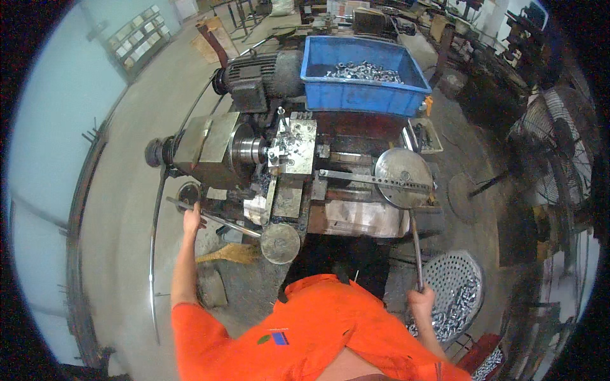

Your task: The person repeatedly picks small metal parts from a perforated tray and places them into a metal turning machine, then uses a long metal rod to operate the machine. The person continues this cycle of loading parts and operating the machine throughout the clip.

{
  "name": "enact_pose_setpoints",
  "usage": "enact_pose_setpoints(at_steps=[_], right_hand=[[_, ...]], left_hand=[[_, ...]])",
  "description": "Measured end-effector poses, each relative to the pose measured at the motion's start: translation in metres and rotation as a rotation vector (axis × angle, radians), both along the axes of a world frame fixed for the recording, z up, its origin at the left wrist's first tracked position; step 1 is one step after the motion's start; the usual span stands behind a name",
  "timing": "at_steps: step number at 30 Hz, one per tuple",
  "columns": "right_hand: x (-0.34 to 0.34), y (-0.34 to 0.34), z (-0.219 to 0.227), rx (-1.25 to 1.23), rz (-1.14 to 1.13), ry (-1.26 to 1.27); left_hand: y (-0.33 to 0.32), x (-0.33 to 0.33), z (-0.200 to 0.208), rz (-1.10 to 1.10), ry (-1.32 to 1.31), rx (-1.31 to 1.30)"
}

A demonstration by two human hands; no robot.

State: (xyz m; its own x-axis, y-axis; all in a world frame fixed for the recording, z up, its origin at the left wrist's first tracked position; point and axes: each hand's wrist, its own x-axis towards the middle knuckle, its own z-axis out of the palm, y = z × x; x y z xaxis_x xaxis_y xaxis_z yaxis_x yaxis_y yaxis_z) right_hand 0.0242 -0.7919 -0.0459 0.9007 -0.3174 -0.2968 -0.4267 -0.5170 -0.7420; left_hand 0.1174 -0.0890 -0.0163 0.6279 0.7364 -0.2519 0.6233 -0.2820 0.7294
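My left hand (pixel 192 220) is closed round a long metal lever (pixel 232 226), whose inner end meets a round metal disc (pixel 280 243) at the front of a small lathe. Low on the right, my right hand (pixel 420 300) grips the lower end of a second lever (pixel 417 247). That one runs up to a larger round plate (pixel 400 166), crossed by a flat bar with holes (pixel 356 178). Between the levers sit the lathe's chuck (pixel 249 151) and a tool block (pixel 298 149) strewn with metal chips. Any workpiece in the chuck is too small to make out.
Behind the lathe, a blue bin (pixel 365 95) holds many small metal parts, beside an electric motor (pixel 264 76). A perforated basket (pixel 454 267) of similar parts stands by my right hand. A broom head (pixel 232 254) lies below the left lever. At right stands a fan (pixel 553 146).
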Motion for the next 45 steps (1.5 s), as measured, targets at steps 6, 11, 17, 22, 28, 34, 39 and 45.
enact_pose_setpoints(at_steps=[6,11,17,22,28,34,39,45], right_hand=[[0.069,-0.089,0.031,-0.768,0.132,-0.010],[0.161,-0.165,0.019,-1.127,0.080,0.134],[0.150,-0.077,0.008,-1.148,-0.042,-0.500],[0.089,-0.018,-0.007,-0.714,0.042,-0.381],[0.088,0.013,0.012,-0.484,0.078,-0.359],[0.095,0.028,0.011,-0.380,0.116,-0.323],[0.113,0.031,0.026,-0.445,0.217,-0.362],[0.185,0.106,0.117,-0.277,0.380,-0.524]], left_hand=[[0.015,-0.006,-0.009,-0.003,0.052,-0.042],[0.017,0.003,-0.024,-0.077,-0.031,-0.140],[0.005,-0.025,-0.015,-0.015,-0.332,-0.308],[0.054,-0.045,-0.104,-0.392,0.272,0.293],[0.003,-0.024,-0.128,-0.707,0.528,0.858],[-0.055,-0.017,-0.199,0.040,0.355,0.571],[-0.009,-0.022,-0.149,-0.639,0.537,0.581],[-0.022,-0.033,-0.142,-0.438,0.483,0.502]])
